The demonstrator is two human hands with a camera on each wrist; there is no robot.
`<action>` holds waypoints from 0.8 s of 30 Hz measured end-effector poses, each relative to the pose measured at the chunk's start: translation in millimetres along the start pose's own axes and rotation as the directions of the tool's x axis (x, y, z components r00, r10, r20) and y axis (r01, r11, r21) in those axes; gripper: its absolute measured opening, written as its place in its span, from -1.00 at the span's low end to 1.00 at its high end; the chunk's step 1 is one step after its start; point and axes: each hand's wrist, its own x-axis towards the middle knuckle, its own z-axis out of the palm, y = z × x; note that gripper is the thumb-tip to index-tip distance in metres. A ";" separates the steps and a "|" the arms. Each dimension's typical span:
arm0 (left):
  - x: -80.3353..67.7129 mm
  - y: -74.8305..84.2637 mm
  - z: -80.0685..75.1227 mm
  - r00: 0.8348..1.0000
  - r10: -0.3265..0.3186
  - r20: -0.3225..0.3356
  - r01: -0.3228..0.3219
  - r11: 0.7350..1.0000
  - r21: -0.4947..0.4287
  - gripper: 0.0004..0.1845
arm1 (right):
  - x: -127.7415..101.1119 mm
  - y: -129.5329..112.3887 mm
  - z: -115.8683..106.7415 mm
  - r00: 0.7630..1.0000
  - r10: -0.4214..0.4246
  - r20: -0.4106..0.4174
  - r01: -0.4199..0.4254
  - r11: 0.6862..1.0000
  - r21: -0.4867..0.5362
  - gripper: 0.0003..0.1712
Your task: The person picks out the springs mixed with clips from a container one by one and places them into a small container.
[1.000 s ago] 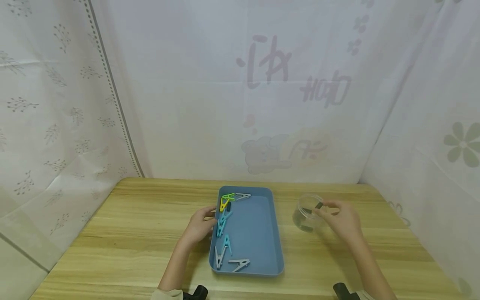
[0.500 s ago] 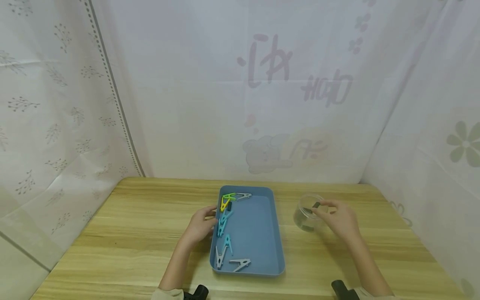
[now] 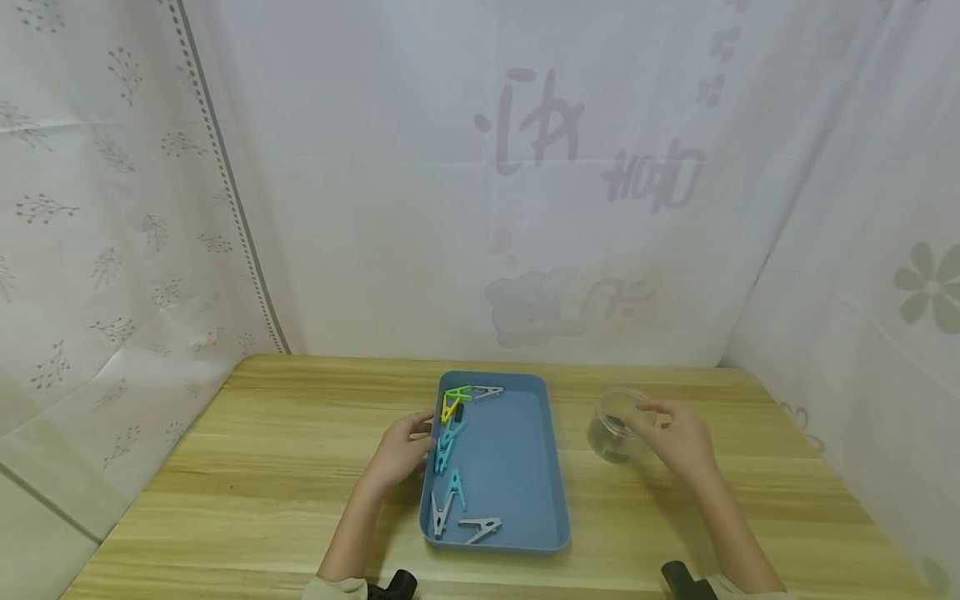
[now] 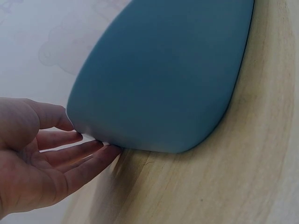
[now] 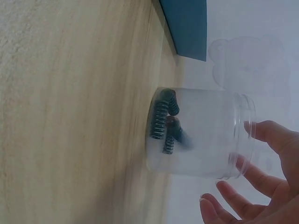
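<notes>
My left hand [image 3: 401,452] rests against the left wall of a blue tray [image 3: 506,467], its fingertips [image 4: 112,151] touching the outside low down in the left wrist view. Along the tray's left side lie several clothespins, among them a yellow one [image 3: 449,408] and a silver one [image 3: 482,528], plus a small dark spring [image 3: 459,412]. My right hand [image 3: 681,440] is at the mouth of a clear jar [image 5: 210,135], fingers parted and holding nothing. Dark coil springs [image 5: 160,119] lie at the jar's bottom; one blurred dark spring [image 5: 180,134] appears in motion above them.
The jar stands on the wooden table [image 3: 300,467], a short way right of the tray. Printed curtains [image 3: 390,208] enclose the table at the back and both sides.
My right hand has lowered a dark spring into the jar's mouth and let it go; its fingers have parted. The left hand and the tray stay as they were.
</notes>
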 end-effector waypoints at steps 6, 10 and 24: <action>-1.1 1.6 0.1 1.000 0.002 -0.001 -0.002 1.000 0.000 -0.41 | -0.4 -0.6 -4.6 1.000 -0.009 -0.004 0.009 1.000 -0.010 -0.33; -1.5 2.2 -0.2 1.000 -0.003 -0.003 0.003 1.000 -0.003 -0.41 | -0.3 -3.3 -9.2 1.000 -0.021 -0.019 0.021 1.000 -0.022 -0.31; -1.4 3.4 -0.1 1.000 0.001 0.000 -0.001 1.000 -0.008 -0.44 | 2.6 -12.5 -18.1 0.998 -0.046 -0.029 0.045 0.998 -0.041 -0.30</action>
